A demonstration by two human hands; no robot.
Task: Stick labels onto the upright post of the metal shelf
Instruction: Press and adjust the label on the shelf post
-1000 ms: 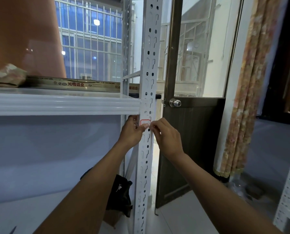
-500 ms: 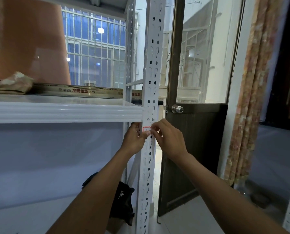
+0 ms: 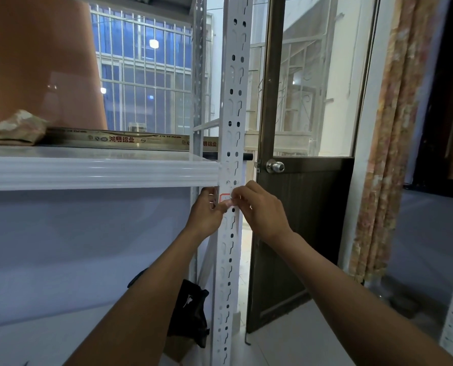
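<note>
Two hands pinch label against upright post

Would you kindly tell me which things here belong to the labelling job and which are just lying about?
Job: red-edged label, white upright post, left hand and right hand, both touching the label.
Lying about: printed strip and crumpled cloth on the shelf, black bag below it, door knob, curtain.

Both forearms reach up & fwd from near edge, converging. L hand curls fingers round upright post left edge, thumb across front. R hand: fingers bent, tips pinching label.
</note>
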